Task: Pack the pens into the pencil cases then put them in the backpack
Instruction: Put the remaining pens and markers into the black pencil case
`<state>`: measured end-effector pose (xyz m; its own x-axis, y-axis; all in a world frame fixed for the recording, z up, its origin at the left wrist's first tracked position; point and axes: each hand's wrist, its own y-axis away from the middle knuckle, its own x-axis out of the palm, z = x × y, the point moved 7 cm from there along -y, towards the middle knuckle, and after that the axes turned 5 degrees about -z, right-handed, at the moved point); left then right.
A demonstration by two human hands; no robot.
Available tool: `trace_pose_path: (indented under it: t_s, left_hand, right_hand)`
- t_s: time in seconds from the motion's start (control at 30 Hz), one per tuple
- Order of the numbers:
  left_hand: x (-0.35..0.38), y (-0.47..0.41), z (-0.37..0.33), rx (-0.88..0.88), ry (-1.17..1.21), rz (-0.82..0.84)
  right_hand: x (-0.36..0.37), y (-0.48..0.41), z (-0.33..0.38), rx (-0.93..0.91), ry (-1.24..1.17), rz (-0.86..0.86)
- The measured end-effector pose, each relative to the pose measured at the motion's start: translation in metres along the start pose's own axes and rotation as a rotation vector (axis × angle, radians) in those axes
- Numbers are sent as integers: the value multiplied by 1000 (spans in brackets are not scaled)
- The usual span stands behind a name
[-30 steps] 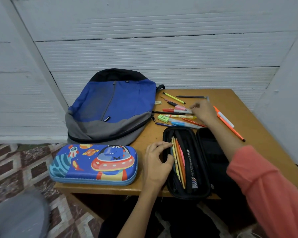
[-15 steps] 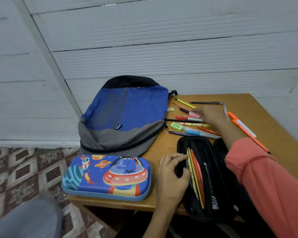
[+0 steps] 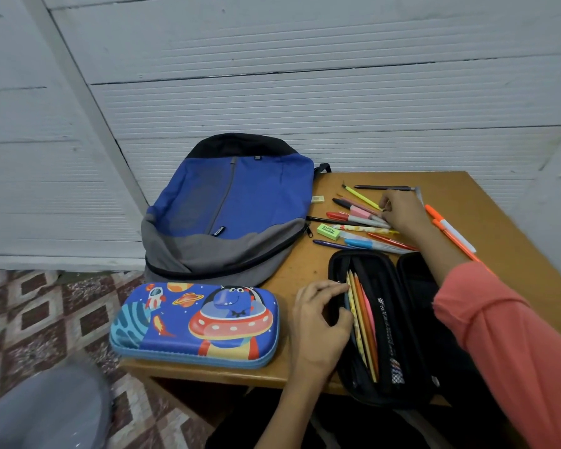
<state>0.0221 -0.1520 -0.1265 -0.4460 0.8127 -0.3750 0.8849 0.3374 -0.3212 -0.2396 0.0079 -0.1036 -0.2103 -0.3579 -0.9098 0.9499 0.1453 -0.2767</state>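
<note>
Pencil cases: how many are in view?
2. The closed space-print case lies at the table's front edge; the open black case sits right of it, left hand gripping its rim. Backpack contents unseen.

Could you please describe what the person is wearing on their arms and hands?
The right arm wears a long coral-pink sleeve, creased, ending short of the wrist. The left forearm is bare as far as the frame shows. Neither the right hand nor the left hand has a glove, ring or watch in view.

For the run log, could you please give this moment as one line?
phase: packing | left hand: grips black pencil case rim | right hand: on loose pens | backpack: lying flat
</note>
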Motion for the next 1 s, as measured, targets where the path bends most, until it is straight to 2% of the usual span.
trace_pose_path:
  t_s: [0.17, 0.47, 0.57, 0.7, 0.87, 1.0]
  left_hand:
    - [0, 0, -2, -9, -21, 12]
    - [-1, 0, 0, -10, -25, 8]
    - [0, 0, 1, -14, -20, -1]
    - [0, -1, 0, -21, -12, -2]
    - [-1, 0, -2, -28, -13, -3]
    - [-2, 0, -2, -25, -12, 1]
  right_hand:
    - [5, 4, -9, -54, 55, 25]
    - [-9, 31, -41, 198, -156, 137]
    - [-15, 36, -46, 217, -187, 128]
    - [-27, 45, -52, 212, -282, -6]
    - [-48, 65, -61, 404, -699, -219]
    - [-74, 74, -51, 365, -829, -299]
